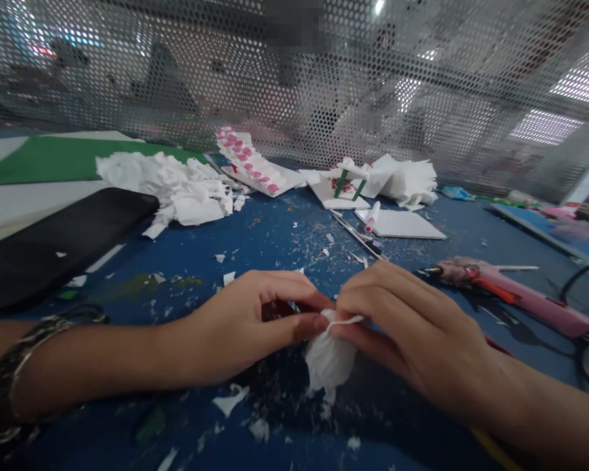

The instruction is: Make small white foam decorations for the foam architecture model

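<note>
Both hands meet low in the middle of the view over a crumpled piece of white tissue paper (331, 360). My left hand (255, 320) pinches its upper left side between thumb and fingertips. My right hand (412, 320) is closed on its upper right side, where a thin twisted strand of the paper pokes out over the fingers. The rest of the tissue flares downward below the fingertips. Part of the gathered top is hidden by the fingers. Small white paper scraps (230, 399) lie on the blue table (186, 432) around the hands.
A pink glue gun (535, 301) with a cable lies at right. Tweezers (356, 234) lie ahead, near white boards (407, 224) and a small model with green posts (351, 183). A tissue pile (177, 186) and a black phone-like slab (73, 242) are left. Perforated metal (201, 72) stands behind.
</note>
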A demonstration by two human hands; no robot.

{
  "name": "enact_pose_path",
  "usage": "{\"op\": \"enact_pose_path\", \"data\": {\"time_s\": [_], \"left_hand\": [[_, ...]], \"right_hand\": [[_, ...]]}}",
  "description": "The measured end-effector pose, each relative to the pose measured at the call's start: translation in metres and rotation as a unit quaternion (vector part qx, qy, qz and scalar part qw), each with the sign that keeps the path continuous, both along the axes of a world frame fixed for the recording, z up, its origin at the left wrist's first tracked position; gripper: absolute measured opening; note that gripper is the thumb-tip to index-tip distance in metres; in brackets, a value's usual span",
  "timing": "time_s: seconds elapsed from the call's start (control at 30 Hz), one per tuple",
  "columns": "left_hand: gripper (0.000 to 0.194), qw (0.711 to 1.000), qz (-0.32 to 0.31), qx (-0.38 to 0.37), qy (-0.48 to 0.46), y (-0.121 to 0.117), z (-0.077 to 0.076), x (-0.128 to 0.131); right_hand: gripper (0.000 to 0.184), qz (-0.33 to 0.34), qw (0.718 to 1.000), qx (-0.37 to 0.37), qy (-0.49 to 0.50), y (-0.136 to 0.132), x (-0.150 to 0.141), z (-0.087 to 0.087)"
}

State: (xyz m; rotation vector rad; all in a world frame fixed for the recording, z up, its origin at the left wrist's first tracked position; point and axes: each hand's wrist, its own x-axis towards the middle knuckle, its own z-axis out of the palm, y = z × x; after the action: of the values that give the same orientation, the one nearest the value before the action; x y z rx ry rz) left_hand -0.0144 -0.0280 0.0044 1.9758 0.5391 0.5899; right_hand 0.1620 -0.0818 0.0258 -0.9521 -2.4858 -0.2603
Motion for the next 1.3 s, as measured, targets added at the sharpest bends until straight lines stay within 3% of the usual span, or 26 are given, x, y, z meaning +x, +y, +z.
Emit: {"op": "enact_pose_path", "data": {"time_s": [0.27,0.47,0.8,1.0,1.3], "left_hand": [[0.015,0.995,0.042,0.089,-0.032,-0.002,-0.0027,-0.001],[0.011,0.997,0.024,0.075,-0.022,-0.0046,0.0001,-0.0005],[0.012,0.995,0.049,0.082,-0.034,-0.0028,-0.0014,0.0002],[0.017,0.996,0.045,0.044,-0.062,-0.0009,-0.0027,-0.002],[0.009,0.99,0.058,-0.082,-0.098,0.0004,-0.0028,0.0001]], "right_hand": [[0.009,-0.041,0.997,-0.033,0.047,0.0006,-0.0015,-0.0037],[0.007,-0.053,0.995,-0.059,0.063,0.0008,-0.0017,-0.0023],[0.009,-0.063,0.983,-0.115,0.125,0.0042,-0.0035,0.0038],[0.008,-0.081,0.976,-0.128,0.155,0.005,-0.004,0.0052],[0.004,-0.094,0.959,-0.172,0.203,-0.0016,-0.0061,0.0017]]}}
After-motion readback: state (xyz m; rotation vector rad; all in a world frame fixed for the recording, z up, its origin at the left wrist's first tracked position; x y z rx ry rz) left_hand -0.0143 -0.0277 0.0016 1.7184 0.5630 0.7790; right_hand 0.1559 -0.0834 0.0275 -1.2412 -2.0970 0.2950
